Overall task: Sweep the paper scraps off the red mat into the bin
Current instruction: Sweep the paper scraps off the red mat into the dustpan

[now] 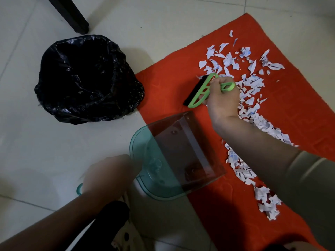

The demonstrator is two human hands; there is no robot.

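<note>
A red mat (168,84) lies on the tiled floor, strewn with several white paper scraps (252,84) in a band from its far side down to its near right. My right hand (222,98) grips the handle of a green hand brush (201,91) with black bristles, set on the mat left of the scraps. My left hand (108,174) holds the handle of a clear teal dustpan (174,153) whose front edge rests on the mat's left part. The bin (87,78), lined with a black bag, stands on the floor left of the mat.
A dark furniture leg (72,15) stands on the pale tiles behind the bin. A dark shape, partly hidden by my left arm, lies at the bottom near my left arm (108,220).
</note>
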